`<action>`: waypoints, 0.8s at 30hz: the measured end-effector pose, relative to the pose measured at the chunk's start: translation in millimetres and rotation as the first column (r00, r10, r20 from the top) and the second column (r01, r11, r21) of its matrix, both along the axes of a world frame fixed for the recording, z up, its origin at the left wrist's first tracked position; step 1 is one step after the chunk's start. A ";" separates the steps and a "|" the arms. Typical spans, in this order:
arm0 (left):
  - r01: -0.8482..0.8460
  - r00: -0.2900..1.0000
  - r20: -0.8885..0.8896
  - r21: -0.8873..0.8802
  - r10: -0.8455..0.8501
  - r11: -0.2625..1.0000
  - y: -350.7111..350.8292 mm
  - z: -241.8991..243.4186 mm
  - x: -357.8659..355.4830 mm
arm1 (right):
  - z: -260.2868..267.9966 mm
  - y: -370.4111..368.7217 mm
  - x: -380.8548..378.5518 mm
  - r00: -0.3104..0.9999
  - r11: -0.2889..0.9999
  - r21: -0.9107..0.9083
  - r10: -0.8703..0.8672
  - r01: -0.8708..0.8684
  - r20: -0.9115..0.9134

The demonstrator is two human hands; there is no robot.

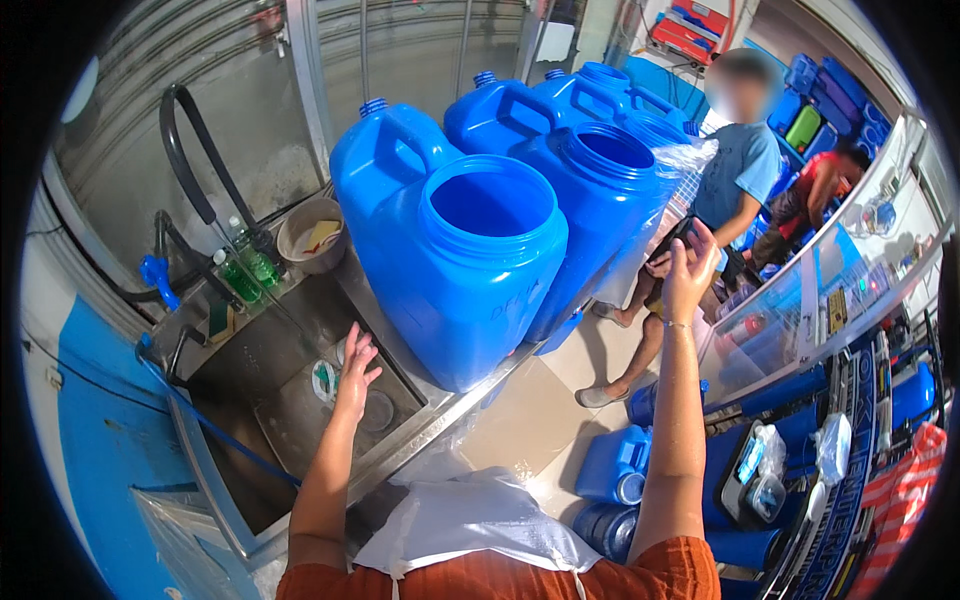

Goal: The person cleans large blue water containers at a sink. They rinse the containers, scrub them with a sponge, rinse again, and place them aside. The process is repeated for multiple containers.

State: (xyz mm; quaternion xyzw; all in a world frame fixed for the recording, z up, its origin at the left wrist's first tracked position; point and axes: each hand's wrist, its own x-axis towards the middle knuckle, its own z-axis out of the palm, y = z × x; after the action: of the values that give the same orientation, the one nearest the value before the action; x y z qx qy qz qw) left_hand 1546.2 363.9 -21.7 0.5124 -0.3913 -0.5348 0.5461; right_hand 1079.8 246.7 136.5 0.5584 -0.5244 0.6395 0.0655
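My left hand (pixel 354 375) is raised over a steel sink (pixel 300 405), its fingers apart and holding nothing. Water runs from a black faucet (pixel 187 150) into the basin. My right hand (pixel 691 270) is lifted to the right of the blue containers, fingers spread, with nothing in it. Between my hands stands a large blue plastic jug (pixel 480 300) with a wide uncapped mouth and a small blue cap at its back. Behind it is a second open blue jug (pixel 600 202), with more jugs farther back.
Green liquid bottles (pixel 256 259), a sponge (pixel 221 321) and a bucket (pixel 315 240) line the sink's back edge. A person in a light-blue shirt (pixel 739 165) stands at right; another in red (pixel 821 180) bends behind. A small blue container (pixel 611 465) is on the floor.
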 end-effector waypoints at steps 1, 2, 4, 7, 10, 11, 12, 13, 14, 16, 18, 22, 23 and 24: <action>-0.009 1.000 -0.017 -0.013 0.009 1.000 -1.7 1.8 -1.7 | -6.6 -10.2 -14.4 0.999 1.000 -0.005 0.008 -0.008 0.049; -0.023 0.999 -0.027 -0.025 0.023 0.999 -5.8 4.3 -4.9 | -12.0 -24.3 -29.1 0.983 0.999 0.008 0.038 -0.040 0.181; -0.060 0.998 -0.030 -0.053 0.059 0.997 -18.2 10.1 -14.5 | -21.4 -55.0 -59.8 0.944 0.998 0.037 0.031 -0.046 0.327; -0.157 0.985 -0.090 -0.088 0.149 0.984 -41.3 12.2 -34.6 | -32.1 -110.9 -100.9 0.929 0.987 0.157 -0.028 -0.032 0.368; -0.251 0.945 -0.248 -0.143 0.211 0.957 -60.6 3.0 -57.3 | -39.8 -167.8 -132.7 0.970 0.941 0.322 -0.166 0.102 0.177; -0.311 0.895 -0.365 -0.094 0.259 0.946 -61.4 -2.9 -66.1 | -41.3 -186.0 -142.6 0.965 0.908 0.417 -0.134 0.030 0.224; -0.343 0.872 -0.402 -0.093 0.280 0.935 -63.0 -7.0 -70.6 | -45.9 -204.7 -147.5 0.992 0.959 0.279 -0.073 0.042 0.099; -0.368 0.862 -0.405 -0.085 0.305 0.926 -65.6 -10.1 -74.0 | -52.6 -221.0 -152.2 0.956 0.960 0.150 0.200 -0.235 0.214; -0.390 0.852 -0.410 -0.083 0.325 0.917 -69.3 -12.6 -76.1 | -56.8 -240.4 -157.4 0.976 0.962 0.180 0.186 -0.205 0.115; -0.424 0.843 -0.398 -0.075 0.363 0.902 -78.7 -14.1 -77.0 | -74.5 -276.4 -160.9 0.987 0.930 0.334 0.162 -0.156 0.010; -0.447 0.840 -0.379 -0.074 0.390 0.891 -88.7 -12.0 -76.3 | -100.3 -299.5 -167.9 0.895 0.870 0.246 0.369 -0.428 0.252; -0.471 0.837 -0.355 -0.075 0.418 0.879 -105.6 -8.3 -77.6 | -143.5 -332.9 -185.9 0.865 0.867 0.153 0.428 -0.475 0.260; -0.473 0.835 -0.355 -0.073 0.420 0.878 -109.5 -7.9 -78.2 | -149.0 -341.3 -191.5 0.841 0.863 0.129 0.425 -0.488 0.335; -0.475 0.834 -0.354 -0.071 0.422 0.877 -112.6 -8.3 -79.5 | -153.2 -350.1 -195.6 0.854 0.865 0.125 0.439 -0.485 0.280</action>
State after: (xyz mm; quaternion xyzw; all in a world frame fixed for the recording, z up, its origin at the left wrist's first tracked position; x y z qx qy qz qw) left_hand 1466.6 251.3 -30.1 0.4493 -0.2042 -0.4367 0.7521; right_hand 884.2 -103.4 -16.7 0.5898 -0.4368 0.6463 -0.2088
